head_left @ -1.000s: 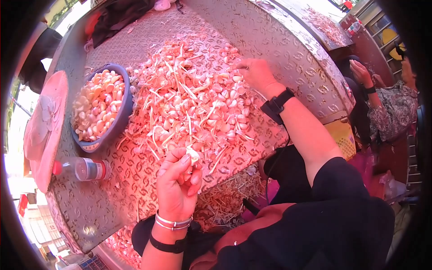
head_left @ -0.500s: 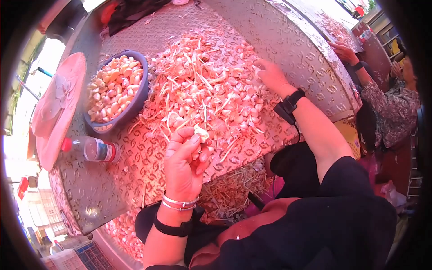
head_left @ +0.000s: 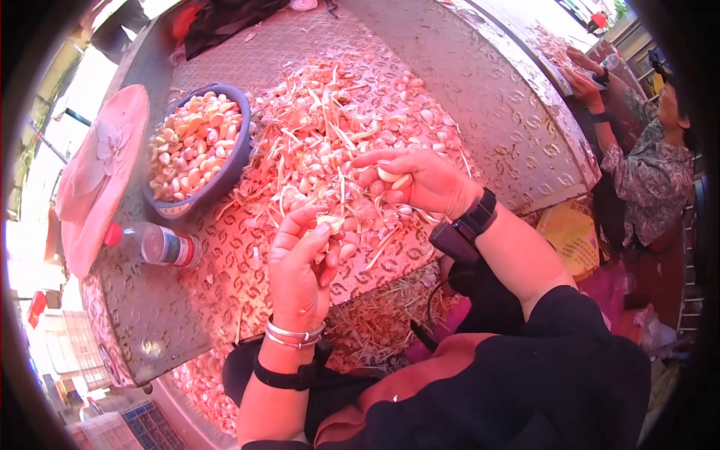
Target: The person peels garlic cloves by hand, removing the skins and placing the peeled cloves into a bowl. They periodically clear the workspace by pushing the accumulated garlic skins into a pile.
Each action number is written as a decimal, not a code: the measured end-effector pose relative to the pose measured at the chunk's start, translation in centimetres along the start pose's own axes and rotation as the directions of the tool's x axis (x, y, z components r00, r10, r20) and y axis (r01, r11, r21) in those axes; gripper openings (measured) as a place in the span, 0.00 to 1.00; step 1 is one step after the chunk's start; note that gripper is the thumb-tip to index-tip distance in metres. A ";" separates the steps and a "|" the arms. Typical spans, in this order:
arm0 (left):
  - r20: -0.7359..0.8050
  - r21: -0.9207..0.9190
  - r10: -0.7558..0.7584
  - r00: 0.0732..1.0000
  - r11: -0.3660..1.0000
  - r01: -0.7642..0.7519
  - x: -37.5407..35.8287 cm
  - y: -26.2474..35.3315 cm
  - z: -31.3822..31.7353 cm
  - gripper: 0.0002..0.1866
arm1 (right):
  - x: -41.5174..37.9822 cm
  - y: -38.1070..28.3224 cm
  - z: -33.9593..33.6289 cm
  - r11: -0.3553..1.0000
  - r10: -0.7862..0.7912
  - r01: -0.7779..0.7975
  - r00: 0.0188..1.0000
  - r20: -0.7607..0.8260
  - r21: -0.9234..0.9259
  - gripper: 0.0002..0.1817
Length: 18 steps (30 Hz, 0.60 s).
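Note:
My left hand is closed on a pale garlic clove, pinched between thumb and forefinger above the near edge of the table. To its right, my right hand is turned partly palm up, its fingers curled round garlic cloves, two of which show. Beneath and beyond both hands spreads a heap of garlic cloves, skins and dry stalks. A dark blue basin full of cloves stands left of the heap.
A clear bottle with a red cap lies left, near a pink hat. The metal table has a raised side at the right. Beyond it sits another person with raised hands. Stalks and skins lie below the near edge.
My right hand has come from the heap's right side towards my left hand and now shows cloves in its fingers. My left hand has barely moved. The other person's hands have shifted.

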<state>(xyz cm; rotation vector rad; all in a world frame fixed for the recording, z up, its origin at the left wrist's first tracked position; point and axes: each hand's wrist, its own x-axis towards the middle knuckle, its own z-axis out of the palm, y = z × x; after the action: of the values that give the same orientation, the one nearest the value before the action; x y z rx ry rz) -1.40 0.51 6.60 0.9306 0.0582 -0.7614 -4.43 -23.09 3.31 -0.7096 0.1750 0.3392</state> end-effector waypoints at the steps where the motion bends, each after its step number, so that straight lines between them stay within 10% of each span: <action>1: -0.007 0.014 0.011 1.000 1.000 -0.011 0.0 0.0 0.0 0.10 | 0.1 0.2 0.3 0.996 -0.006 0.010 0.999 0.049 -0.084 0.20; 10: -0.065 0.119 0.069 0.996 0.991 -0.061 0.3 -0.3 -0.7 0.11 | -0.1 1.8 4.5 0.821 0.002 0.061 0.994 0.109 -0.568 0.20; 18: -0.221 0.063 0.122 0.968 0.992 -0.110 1.5 1.1 -3.3 0.07 | 0.3 4.2 3.0 0.789 0.054 -0.103 0.994 -0.098 -0.606 0.11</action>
<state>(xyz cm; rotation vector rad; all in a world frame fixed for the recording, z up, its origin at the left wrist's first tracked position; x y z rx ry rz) 1.30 2.50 4.83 1.0563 0.1821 -0.5490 -5.53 -18.02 2.87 -1.3682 0.1666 0.4563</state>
